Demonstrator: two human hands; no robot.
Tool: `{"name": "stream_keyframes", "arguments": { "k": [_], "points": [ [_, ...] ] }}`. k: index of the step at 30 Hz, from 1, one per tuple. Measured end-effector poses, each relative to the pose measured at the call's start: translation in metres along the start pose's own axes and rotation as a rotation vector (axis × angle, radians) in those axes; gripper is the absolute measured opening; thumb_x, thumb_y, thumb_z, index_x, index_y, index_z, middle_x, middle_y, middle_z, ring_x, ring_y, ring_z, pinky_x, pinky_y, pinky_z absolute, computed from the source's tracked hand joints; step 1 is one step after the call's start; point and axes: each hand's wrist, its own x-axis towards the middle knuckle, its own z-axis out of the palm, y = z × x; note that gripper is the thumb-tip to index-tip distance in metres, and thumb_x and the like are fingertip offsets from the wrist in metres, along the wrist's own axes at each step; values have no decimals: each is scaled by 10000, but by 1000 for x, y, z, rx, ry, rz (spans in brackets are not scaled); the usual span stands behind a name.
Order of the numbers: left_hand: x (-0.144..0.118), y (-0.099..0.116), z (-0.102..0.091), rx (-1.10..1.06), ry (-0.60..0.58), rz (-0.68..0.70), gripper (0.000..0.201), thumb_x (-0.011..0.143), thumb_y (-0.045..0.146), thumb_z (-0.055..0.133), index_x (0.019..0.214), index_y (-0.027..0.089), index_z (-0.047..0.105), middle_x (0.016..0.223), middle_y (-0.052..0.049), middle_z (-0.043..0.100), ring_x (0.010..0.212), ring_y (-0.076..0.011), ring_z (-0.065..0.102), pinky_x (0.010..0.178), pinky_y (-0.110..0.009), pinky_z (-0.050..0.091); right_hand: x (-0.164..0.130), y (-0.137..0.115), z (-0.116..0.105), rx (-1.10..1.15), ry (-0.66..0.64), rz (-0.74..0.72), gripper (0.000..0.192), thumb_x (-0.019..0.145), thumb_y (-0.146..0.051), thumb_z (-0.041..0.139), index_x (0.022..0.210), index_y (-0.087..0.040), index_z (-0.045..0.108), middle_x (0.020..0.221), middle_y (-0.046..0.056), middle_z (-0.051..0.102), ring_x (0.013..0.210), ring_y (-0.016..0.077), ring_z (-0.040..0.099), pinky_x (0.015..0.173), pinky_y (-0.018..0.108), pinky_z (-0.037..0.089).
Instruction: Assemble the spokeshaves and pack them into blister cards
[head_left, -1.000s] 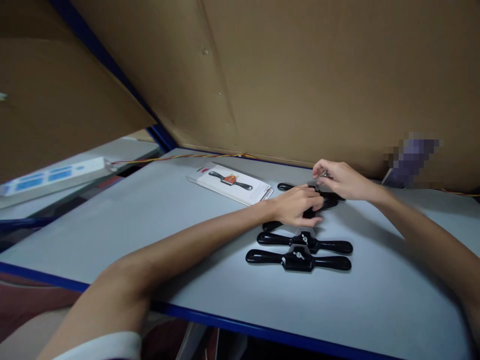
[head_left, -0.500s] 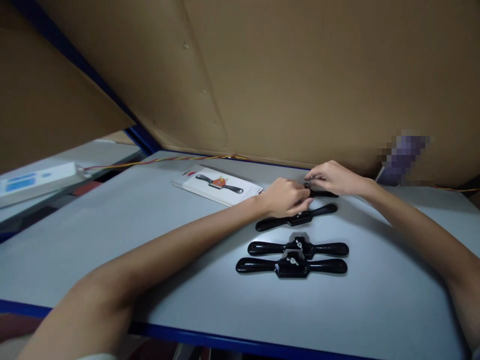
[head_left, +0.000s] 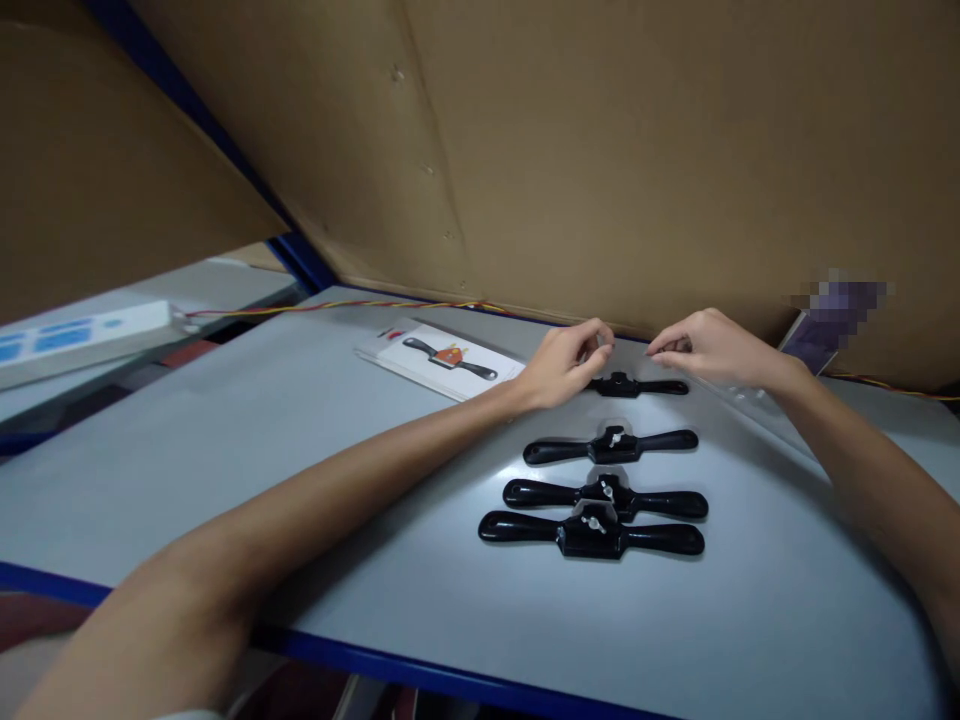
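Inspecting markings: the retail card [head_left: 442, 357] at the far left of the tabletop [head_left: 225, 470] carries a printed picture of a black two-handled tool with a red and orange patch at its middle; whatever writing it has is too small to read.
Power strip: a white strip with blue sockets [head_left: 79, 337] lies on the neighbouring surface to the left; no lettering legible.
Packaging: a clear plastic sheet [head_left: 757, 405] lies flat under the right wrist; contents cannot be told.
Tools: four black spokeshaves lie in a column, handles pointing left and right.
Farthest spokeshave [head_left: 637, 385]: on the tabletop between the two hands, just below them.
Second spokeshave [head_left: 611, 446]: slightly tilted, lying apart from the first.
Third spokeshave [head_left: 606, 494]: just behind the nearest one, bodies almost touching.
Nearest spokeshave [head_left: 592, 535]: closest to the tabletop's front edge.
Left hand [head_left: 564, 362]: fingers curled, thumb and forefinger tips drawn together just above the left handle of the farthest spokeshave; whether they grip anything cannot be told.
Right hand [head_left: 709, 347]: fingers bent, tips pinched together over the right handle end; anything between them is too small to make out.
Backdrop: brown cardboard panels [head_left: 600, 150] stand behind the tabletop, with a twisted red and yellow wire [head_left: 337, 306] running along their foot.
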Motion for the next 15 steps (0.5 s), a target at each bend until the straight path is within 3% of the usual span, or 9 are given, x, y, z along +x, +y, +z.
{"name": "stream_keyframes", "arguments": {
  "k": [4,9,15],
  "points": [
    [-2,-20,0,167,-132,38,438,942,485,533,1188,150,672,1008,-100,696,925,-257,620,863,-390,489,-4,3,5,115,-88,43,180,940,-265,567,1018,-229,726,829,17,813,737,205,736,681,317,495],
    [-6,-27,7,55,-250,-33,531,920,471,607,1328,136,655,931,-55,691,780,-196,602,749,-323,469,-1,0,24,86,-73,27,242,983,-267,560,1204,-221,646,914,34,833,797,215,736,735,320,461],
    [-3,-29,6,38,-315,21,512,944,508,607,1290,141,693,897,-47,657,779,-190,572,740,-313,426,2,-8,48,-95,-10,-51,166,982,-257,616,1008,-253,780,930,35,814,805,220,710,740,321,422]
  ]
}}
